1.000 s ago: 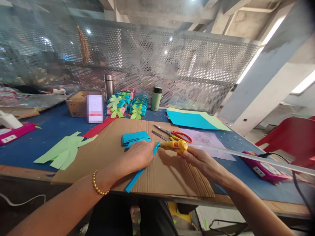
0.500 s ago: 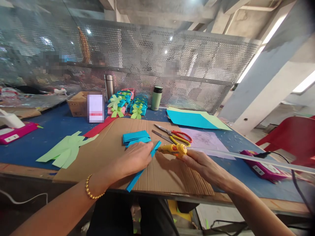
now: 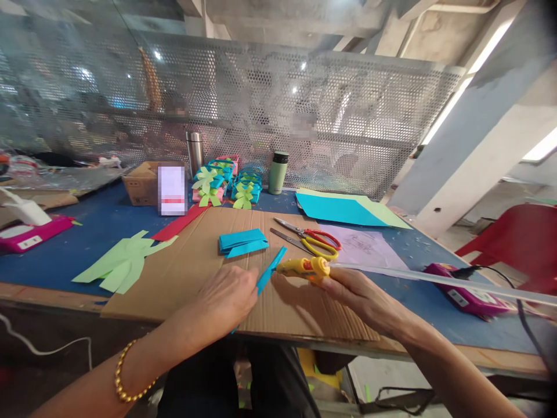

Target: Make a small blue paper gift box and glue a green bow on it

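Note:
My left hand [image 3: 226, 299] is closed on a long blue paper strip [image 3: 270, 269] and rests on the cardboard sheet [image 3: 195, 267]. The strip's far end points up toward the nozzle of a yellow glue gun [image 3: 304, 267]. My right hand [image 3: 354, 293] grips that glue gun, whose clear glue stick [image 3: 426, 278] sticks out to the right. The nozzle is at or just beside the strip's tip. A stack of folded blue paper [image 3: 242, 242] lies just beyond my hands.
Two pairs of scissors [image 3: 315, 241] lie on the cardboard near a white printed sheet [image 3: 365, 247]. Green paper cutouts [image 3: 119, 264], a pink device [image 3: 463, 293], blue and green sheets [image 3: 343, 210], finished paper flowers [image 3: 224, 183], a cardboard box [image 3: 141, 183] and two flasks [image 3: 277, 172] stand around.
My left hand has drawn back toward me along the blue strip, so more of the strip's far end shows. The glue gun has shifted slightly left and stays by the tip.

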A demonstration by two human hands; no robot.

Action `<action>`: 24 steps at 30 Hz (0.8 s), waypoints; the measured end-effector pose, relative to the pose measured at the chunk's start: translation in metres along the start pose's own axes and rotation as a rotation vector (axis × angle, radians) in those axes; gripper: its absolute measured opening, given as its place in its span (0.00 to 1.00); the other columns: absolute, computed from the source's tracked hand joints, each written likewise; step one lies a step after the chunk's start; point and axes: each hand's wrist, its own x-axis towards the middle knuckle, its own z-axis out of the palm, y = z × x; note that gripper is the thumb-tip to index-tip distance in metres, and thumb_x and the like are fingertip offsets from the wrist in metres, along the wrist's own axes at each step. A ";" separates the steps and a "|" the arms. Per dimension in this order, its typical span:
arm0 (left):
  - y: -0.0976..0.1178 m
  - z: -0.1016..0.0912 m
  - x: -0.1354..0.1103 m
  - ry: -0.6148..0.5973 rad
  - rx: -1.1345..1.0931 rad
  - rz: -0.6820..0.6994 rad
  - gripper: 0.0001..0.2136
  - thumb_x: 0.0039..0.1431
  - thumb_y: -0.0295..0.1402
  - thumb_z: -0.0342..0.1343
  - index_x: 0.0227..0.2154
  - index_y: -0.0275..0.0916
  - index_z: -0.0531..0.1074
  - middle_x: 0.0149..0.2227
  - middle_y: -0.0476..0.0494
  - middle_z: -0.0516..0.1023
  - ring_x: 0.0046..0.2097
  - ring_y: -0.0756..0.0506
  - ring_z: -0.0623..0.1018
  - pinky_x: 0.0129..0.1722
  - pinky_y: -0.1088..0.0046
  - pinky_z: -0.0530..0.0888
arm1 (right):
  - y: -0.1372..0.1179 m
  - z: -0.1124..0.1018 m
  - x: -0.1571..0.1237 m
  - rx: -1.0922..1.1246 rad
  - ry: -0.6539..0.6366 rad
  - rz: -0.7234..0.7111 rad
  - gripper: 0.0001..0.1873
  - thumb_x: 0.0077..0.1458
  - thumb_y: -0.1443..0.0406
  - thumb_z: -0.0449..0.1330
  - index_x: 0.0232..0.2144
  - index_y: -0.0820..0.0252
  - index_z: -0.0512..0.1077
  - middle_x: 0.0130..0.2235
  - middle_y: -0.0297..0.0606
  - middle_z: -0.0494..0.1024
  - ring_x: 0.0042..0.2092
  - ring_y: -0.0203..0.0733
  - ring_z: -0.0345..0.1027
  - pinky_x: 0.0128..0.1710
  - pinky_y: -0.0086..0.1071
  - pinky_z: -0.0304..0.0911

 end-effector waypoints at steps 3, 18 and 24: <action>0.002 -0.002 -0.001 -0.019 -0.002 -0.009 0.10 0.67 0.29 0.47 0.38 0.37 0.74 0.37 0.36 0.82 0.43 0.36 0.81 0.37 0.63 0.69 | 0.002 -0.001 0.003 -0.025 0.024 0.002 0.24 0.68 0.45 0.50 0.38 0.54 0.75 0.34 0.35 0.75 0.35 0.44 0.66 0.35 0.37 0.64; -0.006 0.005 -0.007 0.038 -0.003 0.032 0.09 0.69 0.30 0.46 0.35 0.39 0.71 0.34 0.40 0.80 0.38 0.39 0.80 0.31 0.66 0.63 | -0.012 0.004 -0.007 -0.023 0.005 0.045 0.26 0.66 0.43 0.50 0.37 0.52 0.78 0.34 0.37 0.78 0.37 0.50 0.72 0.37 0.42 0.68; -0.009 0.007 -0.018 0.009 -0.081 0.011 0.06 0.69 0.29 0.48 0.38 0.39 0.70 0.38 0.41 0.80 0.39 0.40 0.80 0.33 0.66 0.63 | -0.010 0.004 -0.004 -0.033 -0.008 0.054 0.26 0.67 0.43 0.49 0.43 0.51 0.78 0.39 0.38 0.80 0.40 0.50 0.72 0.40 0.42 0.69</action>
